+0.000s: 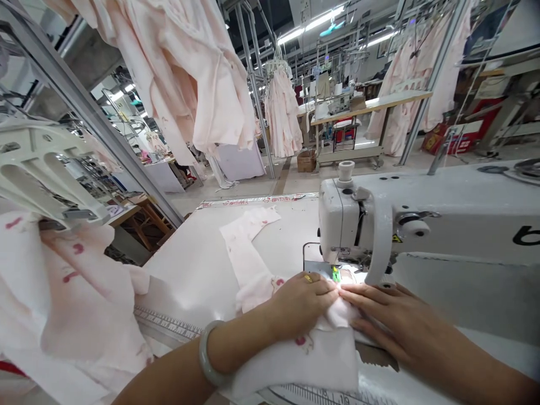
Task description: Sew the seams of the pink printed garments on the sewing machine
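A pale pink fabric piece [314, 360] with small red printed motifs lies under the sewing machine's [343, 222] needle area, lit by its lamp. My left hand [301, 301], wearing a ring and a bracelet, is closed on the fabric, fingertips pressed together just in front of the presser foot. My right hand [392, 318] reaches in from the right. Its fingers are stretched out along the fabric's edge, tips close to the left fingertips. A bright green part [336, 274] shows by the foot. The needle itself is hidden. Beyond my left hand, a narrow strip of the fabric [248, 256] trails across the table.
A white hanger clamp [46, 169] at left holds more printed fabric [80, 298]. Pale pink garments [181, 73] hang overhead near a slanted metal post [97, 107]. A ruler tape [169, 323] runs along the table. Other workstations [371, 104] and a cardboard box [306, 161] stand behind.
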Action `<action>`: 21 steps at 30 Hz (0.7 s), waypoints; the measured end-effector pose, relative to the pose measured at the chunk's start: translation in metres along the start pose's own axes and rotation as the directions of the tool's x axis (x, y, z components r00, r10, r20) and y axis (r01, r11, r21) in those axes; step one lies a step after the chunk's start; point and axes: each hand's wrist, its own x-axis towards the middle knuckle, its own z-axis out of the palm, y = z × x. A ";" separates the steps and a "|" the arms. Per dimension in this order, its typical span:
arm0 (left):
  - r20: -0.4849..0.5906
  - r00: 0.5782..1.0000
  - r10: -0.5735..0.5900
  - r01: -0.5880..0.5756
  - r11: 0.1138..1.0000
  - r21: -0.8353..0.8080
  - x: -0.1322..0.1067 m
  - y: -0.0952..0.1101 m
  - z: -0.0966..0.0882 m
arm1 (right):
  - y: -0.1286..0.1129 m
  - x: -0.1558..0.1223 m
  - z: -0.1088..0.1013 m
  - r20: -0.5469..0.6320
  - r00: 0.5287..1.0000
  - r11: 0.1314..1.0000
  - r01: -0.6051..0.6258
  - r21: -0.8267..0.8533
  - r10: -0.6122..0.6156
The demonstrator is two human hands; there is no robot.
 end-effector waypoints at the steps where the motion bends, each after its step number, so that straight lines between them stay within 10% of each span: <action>1: -0.004 1.000 -0.003 0.003 1.000 0.005 0.000 0.000 0.001 | 0.000 0.000 0.001 0.005 1.000 1.000 0.002 -0.009 -0.002; 21: 0.030 0.998 -0.053 0.054 0.997 -0.061 0.007 -0.006 -0.004 | -0.003 0.002 -0.011 -0.023 0.995 0.993 0.100 0.055 -0.099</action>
